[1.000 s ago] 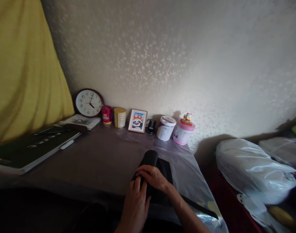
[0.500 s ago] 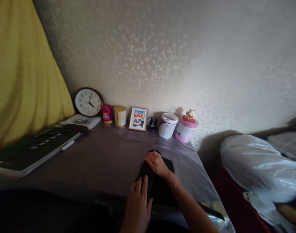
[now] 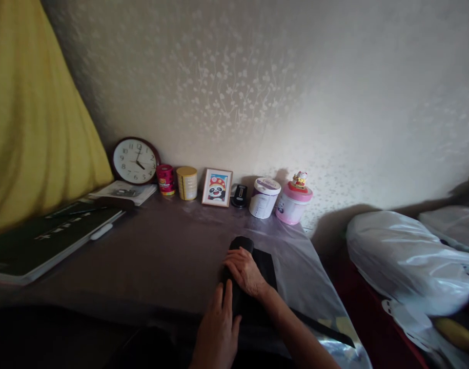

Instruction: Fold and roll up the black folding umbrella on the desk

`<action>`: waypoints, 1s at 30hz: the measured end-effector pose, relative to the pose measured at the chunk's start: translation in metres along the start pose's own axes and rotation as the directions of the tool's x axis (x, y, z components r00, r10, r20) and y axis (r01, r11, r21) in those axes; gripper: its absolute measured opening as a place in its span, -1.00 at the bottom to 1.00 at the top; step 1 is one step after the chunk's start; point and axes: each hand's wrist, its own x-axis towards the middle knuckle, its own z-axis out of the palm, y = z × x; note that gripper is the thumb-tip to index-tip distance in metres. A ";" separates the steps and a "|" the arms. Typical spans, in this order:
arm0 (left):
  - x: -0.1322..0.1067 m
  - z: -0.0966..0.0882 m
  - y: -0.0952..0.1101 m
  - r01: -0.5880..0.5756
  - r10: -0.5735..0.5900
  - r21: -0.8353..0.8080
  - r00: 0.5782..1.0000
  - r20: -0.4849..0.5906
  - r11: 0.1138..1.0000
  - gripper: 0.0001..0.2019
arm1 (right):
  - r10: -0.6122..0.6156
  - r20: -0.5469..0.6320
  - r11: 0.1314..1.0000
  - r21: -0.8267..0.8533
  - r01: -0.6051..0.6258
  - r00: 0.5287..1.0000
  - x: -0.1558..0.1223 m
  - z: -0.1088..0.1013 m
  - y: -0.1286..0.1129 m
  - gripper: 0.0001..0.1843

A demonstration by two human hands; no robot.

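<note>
A black folded cloth [image 3: 263, 266] with a rolled edge lies on the dark table [image 3: 161, 256], near its front right. My right hand [image 3: 244, 271] rests palm down on the roll, fingers curved over it. My left hand [image 3: 218, 328] lies flat at the near end of the roll, fingers straight and together, touching the cloth. A black strip [image 3: 319, 330] of the cloth trails to the right over the clear plastic sheet.
Along the wall stand a round clock [image 3: 136, 161], a red tin [image 3: 165, 179], a yellow tin [image 3: 187, 183], a panda picture frame [image 3: 218, 187], a white tub [image 3: 263, 198] and a pink jar [image 3: 293, 204]. Books [image 3: 49, 238] lie left. White plastic bags [image 3: 403, 261] sit right.
My right hand slid up the roll to its far end, then came back a little toward me. My left hand stayed at the near end, pressing flat.
</note>
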 end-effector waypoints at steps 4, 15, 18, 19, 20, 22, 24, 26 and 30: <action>0.001 0.000 0.002 0.014 -0.015 0.012 1.000 0.014 1.000 -0.44 | 0.221 -0.136 0.974 -0.018 -0.225 0.966 0.015 -0.001 0.035 -0.69; -0.002 -0.009 0.002 -0.009 0.009 -0.017 1.000 0.013 1.000 -0.43 | 0.842 -0.095 0.512 0.448 -0.733 0.531 -0.070 -0.054 0.062 -0.60; -0.002 -0.012 0.002 -0.015 0.016 -0.039 0.999 0.037 0.999 -0.40 | 0.854 0.002 0.446 0.513 -0.733 0.521 -0.080 -0.052 0.050 -0.59; -0.002 -0.012 0.002 -0.018 0.020 -0.045 0.999 0.037 0.999 -0.39 | 0.848 0.017 0.445 0.521 -0.729 0.530 -0.080 -0.051 0.045 -0.58; -0.002 -0.012 0.001 -0.022 0.023 -0.050 0.999 0.038 0.999 -0.37 | 0.843 0.022 0.449 0.521 -0.726 0.537 -0.080 -0.051 0.041 -0.56; -0.004 -0.012 0.000 -0.032 0.034 -0.061 0.999 0.042 0.998 -0.33 | 0.838 0.009 0.464 0.514 -0.722 0.545 -0.077 -0.051 0.034 -0.55; -0.005 -0.012 -0.002 -0.034 0.038 -0.074 0.998 0.048 0.997 -0.28 | 0.842 -0.009 0.472 0.496 -0.729 0.539 -0.074 -0.052 0.028 -0.56; -0.006 -0.012 -0.003 -0.035 0.040 -0.084 0.998 0.054 0.996 -0.24 | 0.846 -0.018 0.475 0.483 -0.736 0.533 -0.070 -0.053 0.023 -0.57; -0.006 -0.018 -0.002 -0.038 0.045 -0.072 0.994 0.103 0.997 -0.20 | 0.823 -0.021 0.505 0.483 -0.715 0.568 -0.061 -0.052 0.017 -0.57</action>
